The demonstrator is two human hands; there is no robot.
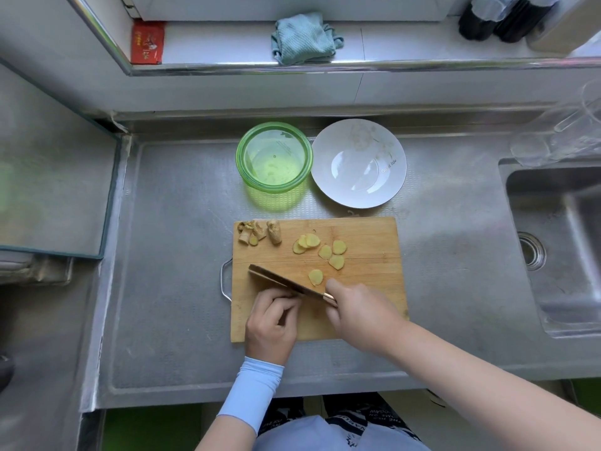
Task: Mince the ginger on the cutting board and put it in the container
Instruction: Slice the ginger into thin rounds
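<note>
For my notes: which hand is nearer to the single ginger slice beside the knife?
Right. The right hand is just beside the ginger slice; the left hand is across the knife, lower left.

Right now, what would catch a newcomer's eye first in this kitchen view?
First, the rectangular wooden cutting board at the centre of the steel counter, with pale yellow ginger slices scattered on it and the right hand gripping a steel knife across its near half. Just behind it, the round translucent green container glows beside a white ceramic plate.
</note>
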